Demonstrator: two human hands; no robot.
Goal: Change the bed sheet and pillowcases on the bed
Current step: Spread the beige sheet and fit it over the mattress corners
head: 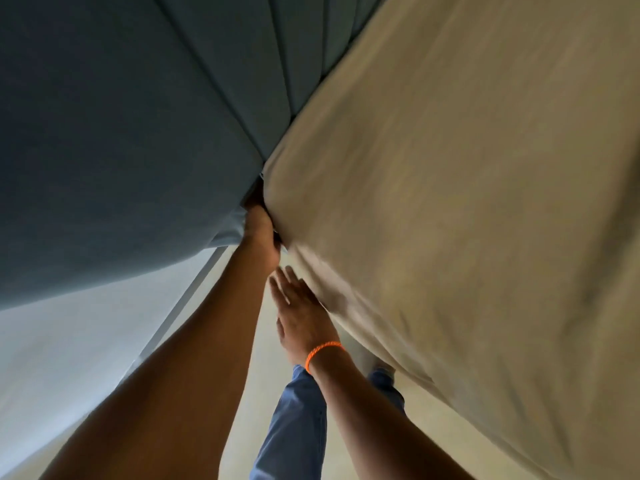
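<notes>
Left hand (260, 233) wedged between blue headboard (114, 133) and beige sheet (450, 188), fingers hidden, grip unclear; right hand (298, 317) flat, fingers straight, pressing sheet's edge.

Both forearms are showing bare, with no sleeves reaching into view. The right hand (300, 315) is wearing a thin bright orange cord bracelet (323, 352) wrapped around its wrist. The left hand (260, 233) is wearing nothing visible. Below the arms, the legs are wearing blue trousers (294, 431), creasing slightly at the knees
</notes>
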